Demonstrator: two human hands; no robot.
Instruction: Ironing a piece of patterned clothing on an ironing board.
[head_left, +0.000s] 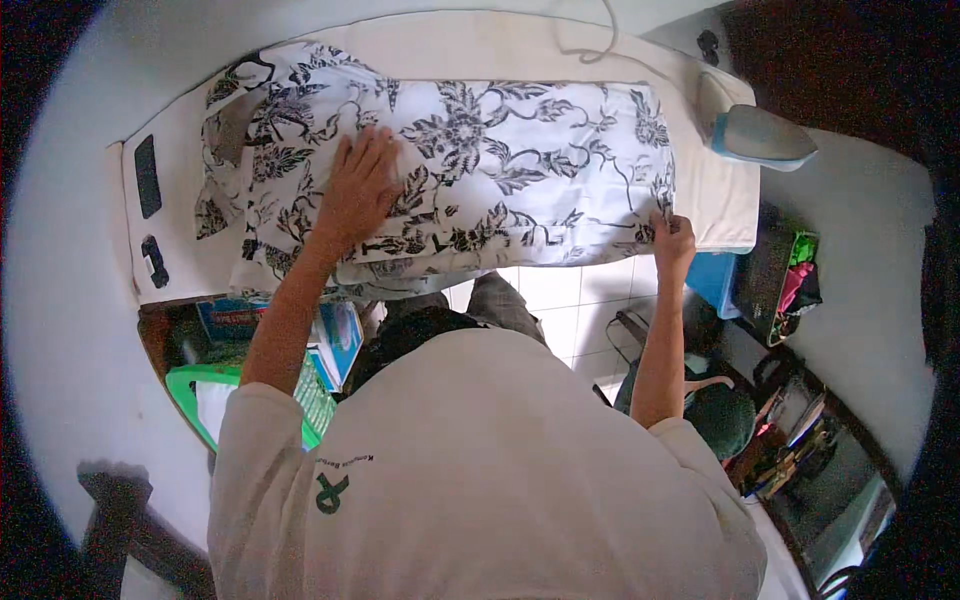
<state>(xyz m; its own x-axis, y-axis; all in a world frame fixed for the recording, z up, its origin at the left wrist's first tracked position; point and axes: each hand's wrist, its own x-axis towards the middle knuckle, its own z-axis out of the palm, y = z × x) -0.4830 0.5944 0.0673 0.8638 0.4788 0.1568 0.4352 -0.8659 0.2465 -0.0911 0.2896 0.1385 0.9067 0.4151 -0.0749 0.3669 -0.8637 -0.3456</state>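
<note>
A white cloth garment (517, 157) with a black leaf-and-flower print lies spread along a table covered in pale fabric (480, 45). It looks like a shirt, its left part bunched in loose folds and its near edge hanging over the table's front. My left hand (364, 176) rests palm down on the garment left of its middle, fingers extended. At the garment's near right corner, my right hand (673, 236) pinches the edge between thumb and fingers. To the right of the cloth an iron (765, 136) stands at the table's end, its light-coloured soleplate partly visible.
A cord (611, 34) loops over the far edge. A dark flat rectangular object (148, 176) and a small black item (155, 261) lie at the table's left end. Below are a green plastic basket (187, 382) at left and a blue bin (712, 281) at right.
</note>
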